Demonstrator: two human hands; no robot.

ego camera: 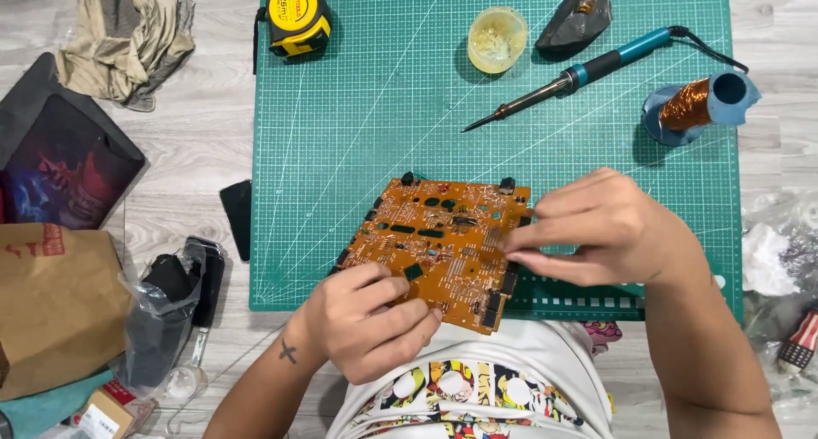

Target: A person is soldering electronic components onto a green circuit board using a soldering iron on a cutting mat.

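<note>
An orange circuit board [443,235] with dark chips and connectors hangs tilted just above a green cutting mat [358,132]. My left hand [362,324] grips the board's near left corner, thumb on its top face. My right hand [596,226] pinches the board's right edge with thumb and fingertips. Whether something small sits between those fingertips is hidden.
A soldering iron [567,77] with a teal handle lies at the mat's upper right, beside a copper wire spool [694,103], a yellow flux tub [497,37] and a dark stone-like lump [578,13]. A yellow tape measure [296,15], a phone [237,218] and a brown paper bag [51,307] are at left.
</note>
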